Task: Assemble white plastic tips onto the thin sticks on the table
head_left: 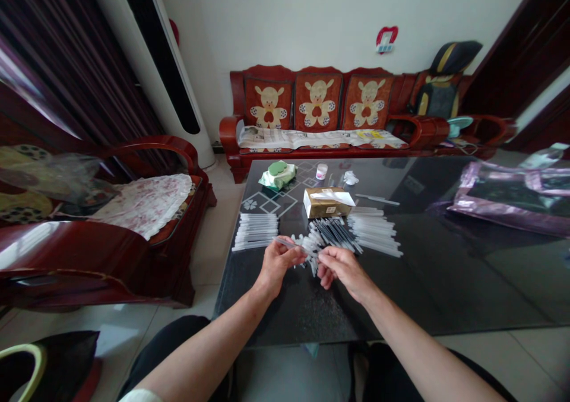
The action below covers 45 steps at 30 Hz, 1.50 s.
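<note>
My left hand [276, 264] is closed around a thin whitish translucent tube [284, 243] that looks like a pen barrel, tilted down toward the right. Close to the tube's right end, my right hand [342, 269] pinches thumb against fingers; what lies between them is too small to make out. Small whitish pieces [312, 243] form a loose pile just behind and between both hands. Dark thin sticks, like pen refills [337, 233], lie bundled beyond my right hand. A row of pale tubes [255, 231] rests to the left, and another stack of pale tubes [376, 233] to the right.
On the dark glossy table [427, 277] stand a tissue box [327, 210], a green wipes pack [278, 175], a small white jar [321, 171] and crumpled tissue [351, 178]. One pen-like stick [377, 200] lies apart. A purple-edged bag [512, 197] sits right; a wooden sofa [231, 93] stands behind.
</note>
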Motion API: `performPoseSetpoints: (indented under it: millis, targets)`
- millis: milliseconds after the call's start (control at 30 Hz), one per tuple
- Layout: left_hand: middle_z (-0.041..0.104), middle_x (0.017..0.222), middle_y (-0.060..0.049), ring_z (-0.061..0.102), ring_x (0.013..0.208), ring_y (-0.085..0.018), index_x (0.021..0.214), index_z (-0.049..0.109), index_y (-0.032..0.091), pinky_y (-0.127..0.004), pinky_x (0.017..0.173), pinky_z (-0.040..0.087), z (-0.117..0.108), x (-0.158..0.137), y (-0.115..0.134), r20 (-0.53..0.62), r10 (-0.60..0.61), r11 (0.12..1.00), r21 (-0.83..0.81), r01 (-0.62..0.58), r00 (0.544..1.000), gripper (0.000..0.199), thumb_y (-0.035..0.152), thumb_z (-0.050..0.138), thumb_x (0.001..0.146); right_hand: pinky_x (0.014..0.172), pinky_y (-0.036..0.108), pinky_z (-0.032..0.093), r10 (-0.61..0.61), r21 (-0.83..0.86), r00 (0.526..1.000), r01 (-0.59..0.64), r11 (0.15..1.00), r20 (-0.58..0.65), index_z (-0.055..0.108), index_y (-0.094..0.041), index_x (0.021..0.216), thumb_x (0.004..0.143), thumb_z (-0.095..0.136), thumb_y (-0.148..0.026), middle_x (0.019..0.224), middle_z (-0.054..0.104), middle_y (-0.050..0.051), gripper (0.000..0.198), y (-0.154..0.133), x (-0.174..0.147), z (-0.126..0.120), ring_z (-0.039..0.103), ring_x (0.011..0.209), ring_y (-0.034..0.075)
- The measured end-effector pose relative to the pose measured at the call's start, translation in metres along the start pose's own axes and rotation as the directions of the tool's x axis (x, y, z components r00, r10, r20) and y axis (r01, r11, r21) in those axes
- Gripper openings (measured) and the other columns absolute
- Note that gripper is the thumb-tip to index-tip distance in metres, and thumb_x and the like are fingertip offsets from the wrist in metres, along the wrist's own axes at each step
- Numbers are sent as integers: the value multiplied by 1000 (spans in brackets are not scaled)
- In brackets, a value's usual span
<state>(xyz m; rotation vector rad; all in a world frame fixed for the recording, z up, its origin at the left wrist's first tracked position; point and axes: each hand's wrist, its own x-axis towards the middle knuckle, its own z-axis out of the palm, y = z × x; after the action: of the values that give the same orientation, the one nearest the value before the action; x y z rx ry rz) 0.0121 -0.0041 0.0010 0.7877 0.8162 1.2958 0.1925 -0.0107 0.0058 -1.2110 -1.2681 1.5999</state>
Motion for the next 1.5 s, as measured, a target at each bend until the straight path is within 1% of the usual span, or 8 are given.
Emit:
performPoseSetpoints:
  millis: [133,267,467,667,900,1067,1267,1500]
  targets:
    - [66,76,-2,68,71,-19,87,52,17,-35,72,54,0,1,-1,-7,-2,1000,7,2,1000,32,26,76,68,35,22,46,34,13,999,-34,999,-4,57,-12,85,84,52,-52,56,64,3,41,-1,0,0,58,39,13]
    - [66,76,-3,68,72,-19,87,52,17,-34,71,54,-1,1,0,-6,1,1000,4,-1,1000,32,27,76,68,38,22,47,-24,9,1000,24,1000,-6,55,-13,94,77,64,-42,59,66,1,34,-1,-1,-3,59,41,13]
    - [67,77,-4,68,72,-20,87,53,16,-35,71,54,0,2,1,1,-3,1000,-5,3,1000,35,27,78,66,36,22,46,27,-1,1000,-27,1000,5,56,-13,81,83,54,-50,56,64,3,37,0,-1,-1,58,39,12]
    - [67,76,-3,68,72,-20,87,52,17,-35,71,54,-2,3,-2,-9,-1,1000,5,1,1000,34,27,77,67,37,21,47,-21,0,1000,21,1000,-12,55,-14,91,77,65,-42,58,65,0,33,2,1,-3,59,40,12]
    - [67,77,-3,68,72,-19,87,52,17,-35,72,54,-1,2,-2,11,-4,1000,3,4,1000,32,26,77,68,35,22,45,37,-6,999,-37,999,2,57,-12,80,84,53,-51,55,64,3,39,0,0,-1,57,38,13]
    - [67,76,-3,68,72,-20,87,53,17,-35,71,54,-2,2,-1,3,-3,1000,1,3,1000,34,27,78,66,37,21,47,-19,-10,1000,19,1000,-2,56,-13,86,77,64,-44,57,65,0,33,0,0,-3,58,40,12]
    - [67,77,-3,68,72,-20,87,54,17,-35,72,54,-1,0,0,7,-10,1000,-3,10,1000,34,27,78,66,36,21,46,43,1,999,-43,999,19,57,-13,80,83,53,-52,56,64,3,39,-1,-1,-1,57,38,12]
    - [67,77,-2,68,71,-19,87,54,17,-34,72,54,0,1,-1,11,-8,1000,-9,8,1000,35,28,78,65,36,21,46,9,-2,1000,-9,1000,20,56,-13,80,80,59,-48,55,64,1,35,-1,-1,0,57,38,11]
